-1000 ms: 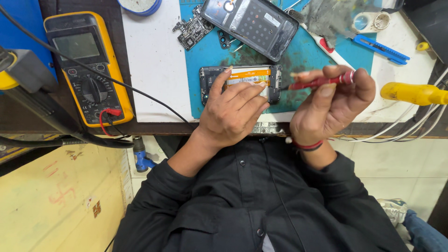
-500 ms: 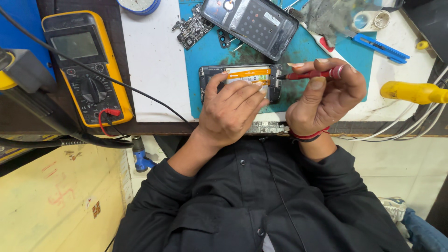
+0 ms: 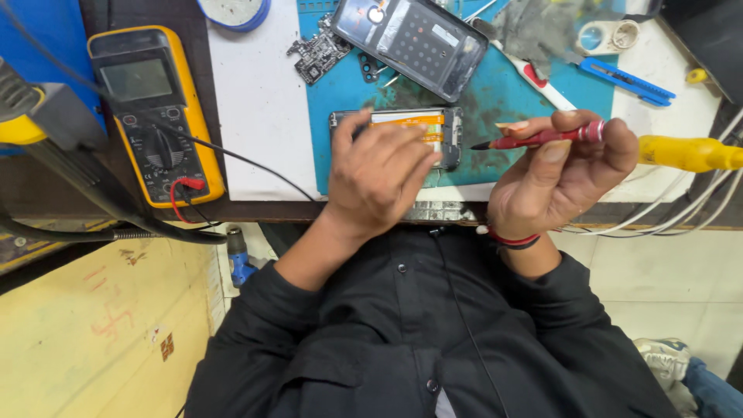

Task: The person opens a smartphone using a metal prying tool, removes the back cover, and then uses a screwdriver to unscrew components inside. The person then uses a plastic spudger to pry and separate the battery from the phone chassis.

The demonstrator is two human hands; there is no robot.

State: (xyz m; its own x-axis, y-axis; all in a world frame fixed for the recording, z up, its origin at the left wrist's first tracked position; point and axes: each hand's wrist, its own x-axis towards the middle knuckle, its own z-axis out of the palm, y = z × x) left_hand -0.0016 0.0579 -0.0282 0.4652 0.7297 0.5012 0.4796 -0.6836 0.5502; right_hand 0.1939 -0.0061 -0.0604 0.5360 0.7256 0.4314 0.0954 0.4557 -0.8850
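Note:
My left hand [image 3: 381, 174] lies flat over an opened phone body [image 3: 443, 128] with an orange ribbon strip, holding it down on the blue-green work mat [image 3: 495, 101]. My right hand [image 3: 565, 174] grips a thin red screwdriver [image 3: 542, 138] between thumb and fingers. Its dark tip points left and hovers just off the phone's right edge.
A second phone shell [image 3: 410, 42] and a small circuit board [image 3: 317, 54] lie further back on the mat. A yellow multimeter [image 3: 151, 108] with leads sits at the left. A yellow-handled tool [image 3: 689, 152], a blue tool [image 3: 627, 81] and cables lie at the right.
My right hand has turned the screwdriver and drawn its tip slightly right, off the phone's edge. My left hand stays pressed on the phone.

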